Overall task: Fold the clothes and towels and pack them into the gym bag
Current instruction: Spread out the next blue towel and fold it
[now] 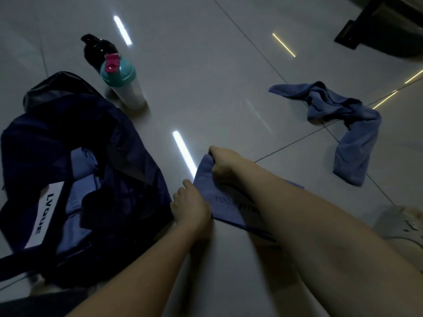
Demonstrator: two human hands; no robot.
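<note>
right hand [223, 163]: fingers curled tight on the far corner of the folded towel [207, 186], thumb side down. left hand [190, 207]: fingers bent together over the towel's left edge, gripping it. how far the fingertips tuck under the edge, can't tell. towel is a flat blue rectangle, soft matte cloth, dark print reading "yog… fitn…", partly covered by the right forearm. it lies on the floor [206, 76] dead centre, just beside the gym bag [128, 156]. count: 2 hands, 2 towels outside the bag, 1 bag, 2 bottles, 1 shoe. bag at 9 o'clock from the hands: navy, thin slack fabric, mouth open, white strip label "lvque". light blue folded cloth [80, 161] sits inside; number of pieces can't tell. second towel [343, 115] at 2 o'clock, well apart, same blue, crumpled in a long twisted heap. bottles at 11 o'clock, standing touching or nearly so: white shaker [128, 92], cylindrical, teal lid, pink flip cap; black bottle [98, 49] behind it. pale shoe [402, 227] at 3 o'clock by the frame edge. floor is glossy grey tile with dark joints and strip-light reflections.
</note>
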